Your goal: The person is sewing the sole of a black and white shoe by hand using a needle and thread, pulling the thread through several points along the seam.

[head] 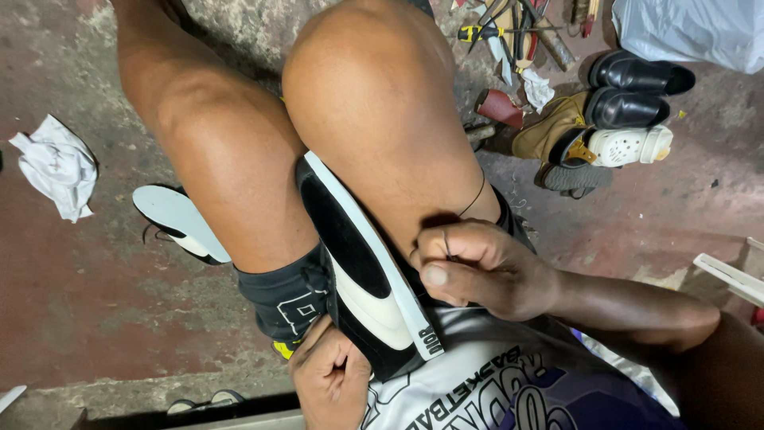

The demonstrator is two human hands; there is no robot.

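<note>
Head view: black-and-white shoe (368, 275) wedged between your thighs, sole up, steadied so both hands work. Left hand (330, 382) at 6 o'clock fisted, gripping its lower edge. Right hand (477, 267) at 3 o'clock, fingers curled, pinching thread (471, 201) taut.

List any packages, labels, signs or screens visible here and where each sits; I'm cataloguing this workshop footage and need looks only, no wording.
Translucent white plastic bag: top right corner on the floor, crumpled, beside the pairs of black shoes.
Printed lettering band on the black and white sneaker: at its heel end between the knees, near the right hand and left hand; white band, dark print.
No signs or screens.
</note>
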